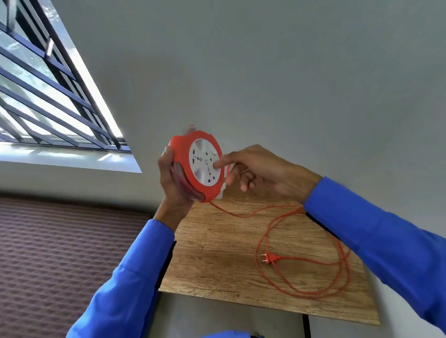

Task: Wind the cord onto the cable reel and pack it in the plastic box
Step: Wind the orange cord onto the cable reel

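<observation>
I hold an orange cable reel (182, 168) with a white socket face upright above the far end of a wooden table (215, 248). My left hand (172, 181) grips its left rim. My right hand (257, 168) has its index fingertip pressed on the white face, the other fingers curled behind the reel's right edge. An orange cord (307, 262) runs down from the reel's bottom and lies in loose loops on the table. Its two-pin plug (269, 258) rests inside the loops. No plastic box shows in view.
The table stands against a grey wall (263, 65). A barred window (34, 87) with a white sill is at the upper left. A brown patterned surface (54, 253) lies left of the table.
</observation>
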